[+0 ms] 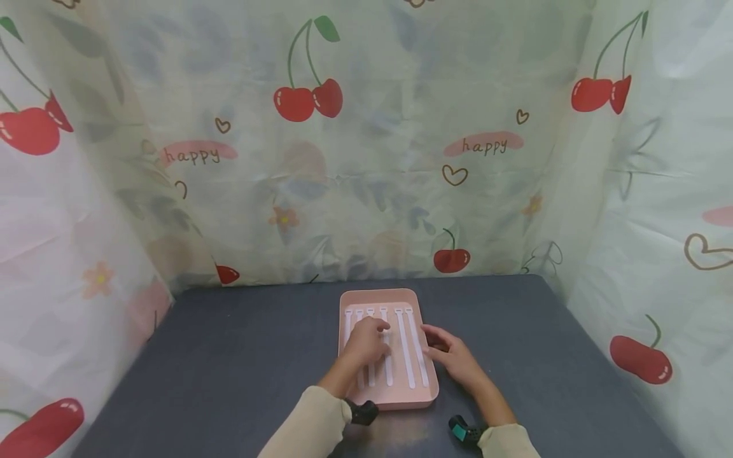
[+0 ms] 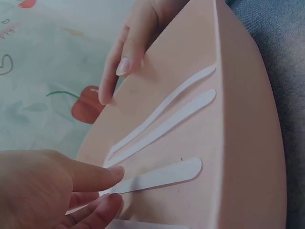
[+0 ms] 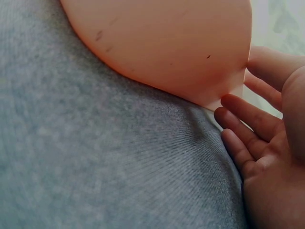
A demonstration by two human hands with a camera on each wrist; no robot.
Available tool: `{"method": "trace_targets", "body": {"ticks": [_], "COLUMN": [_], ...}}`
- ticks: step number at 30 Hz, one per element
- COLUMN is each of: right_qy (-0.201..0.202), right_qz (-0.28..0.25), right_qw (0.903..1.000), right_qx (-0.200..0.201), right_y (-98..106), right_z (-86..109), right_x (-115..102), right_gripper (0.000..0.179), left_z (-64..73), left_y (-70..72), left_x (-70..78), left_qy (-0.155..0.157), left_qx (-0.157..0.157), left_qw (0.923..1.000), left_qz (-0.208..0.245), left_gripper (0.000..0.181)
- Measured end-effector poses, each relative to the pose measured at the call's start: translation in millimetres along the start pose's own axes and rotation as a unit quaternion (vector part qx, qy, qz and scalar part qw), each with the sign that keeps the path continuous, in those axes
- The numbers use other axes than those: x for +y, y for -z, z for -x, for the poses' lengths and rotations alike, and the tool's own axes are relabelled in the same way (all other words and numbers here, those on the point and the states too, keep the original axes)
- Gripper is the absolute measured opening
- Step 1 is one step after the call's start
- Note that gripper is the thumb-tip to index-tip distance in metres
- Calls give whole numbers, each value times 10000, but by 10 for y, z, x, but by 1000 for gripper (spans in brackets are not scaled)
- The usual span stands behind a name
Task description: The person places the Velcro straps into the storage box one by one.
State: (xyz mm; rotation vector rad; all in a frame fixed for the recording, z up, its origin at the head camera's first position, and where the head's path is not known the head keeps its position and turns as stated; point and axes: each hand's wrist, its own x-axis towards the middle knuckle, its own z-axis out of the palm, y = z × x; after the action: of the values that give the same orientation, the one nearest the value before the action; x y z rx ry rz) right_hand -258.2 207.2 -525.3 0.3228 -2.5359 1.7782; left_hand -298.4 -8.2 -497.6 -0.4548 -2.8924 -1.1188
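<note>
A pink tray [image 1: 395, 404] stands on the dark tabletop and holds several white straps [image 1: 404, 350], each with a slotted head at its far end. Over the tray's left half hovers my left hand [image 1: 366, 341]. In the left wrist view its thumb and fingertips stay apart, close to one white strap [image 2: 164, 175] lying on the tray floor. My right hand [image 1: 456, 359] is at the tray's right side, its fingers loosely extended. Seen from the right wrist, its fingertips touch or nearly touch the outer wall [image 3: 171, 43]. Some straps are partly covered by the left hand.
The dark tabletop [image 1: 258, 356] extends on both sides of the tray. Cloth printed with cherries [image 1: 294, 104] hangs behind it and along the left and right sides. Black bands [image 1: 362, 412] with small devices sit on both wrists.
</note>
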Motion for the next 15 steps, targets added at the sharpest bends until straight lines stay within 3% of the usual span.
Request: {"method": "trace_targets", "body": {"ticks": [4,10,15], "right_qy": [-68,-162,-347], "right_qz": [-8,-19,-125], "right_qw": [10000,9998,9993], "right_qx": [3,136,28], "right_y": [14,91,172], "right_z": [-67,-118,-95], "right_x": [140,176,154], "right_gripper": [51,50,53], "left_z": [54,124,220], "left_y": [64,246,430], "left_x": [-32,-47,-121], "left_qy": [-123,-579,-204], "left_qx": [79,335,710], "left_qw": [9994,9945,9932], "left_qz": [324,800,903], "left_gripper": [38,33,31]}}
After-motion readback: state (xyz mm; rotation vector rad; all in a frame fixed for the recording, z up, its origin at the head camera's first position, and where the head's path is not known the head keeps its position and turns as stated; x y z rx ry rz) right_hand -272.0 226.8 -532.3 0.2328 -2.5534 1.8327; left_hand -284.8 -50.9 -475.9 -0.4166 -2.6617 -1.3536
